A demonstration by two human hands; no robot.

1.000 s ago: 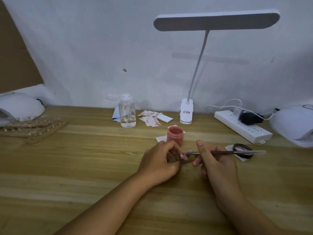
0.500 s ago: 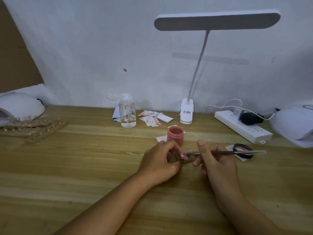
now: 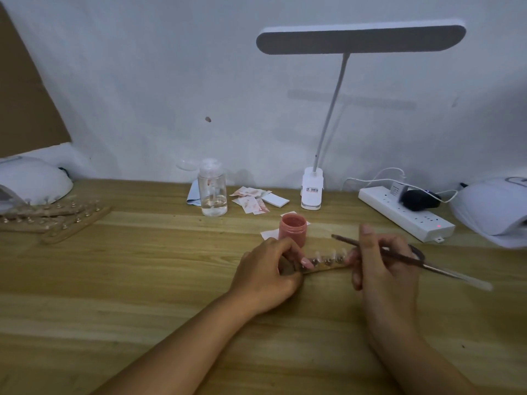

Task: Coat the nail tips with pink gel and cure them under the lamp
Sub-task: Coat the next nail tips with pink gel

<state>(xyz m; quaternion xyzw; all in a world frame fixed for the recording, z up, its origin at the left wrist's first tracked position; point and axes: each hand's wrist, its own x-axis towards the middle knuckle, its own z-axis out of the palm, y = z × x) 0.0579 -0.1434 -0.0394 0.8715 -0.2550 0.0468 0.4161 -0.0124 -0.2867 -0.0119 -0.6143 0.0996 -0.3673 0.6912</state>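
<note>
Brush [image 3: 427, 266] lifted from nail strip [image 3: 328, 264], wooden desk [image 3: 142, 280] (white wall [image 3: 142, 81] behind)

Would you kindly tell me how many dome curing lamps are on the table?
2. The left lamp sits at the table's far left, behind the wooden strips; the right lamp at the far right, beside the power strip. More could lie outside the frame.

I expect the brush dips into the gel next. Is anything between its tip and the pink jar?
Nothing visible. The brush, held in the right hand, has its tip just right of the open pink gel jar, with only bare table between.
</note>
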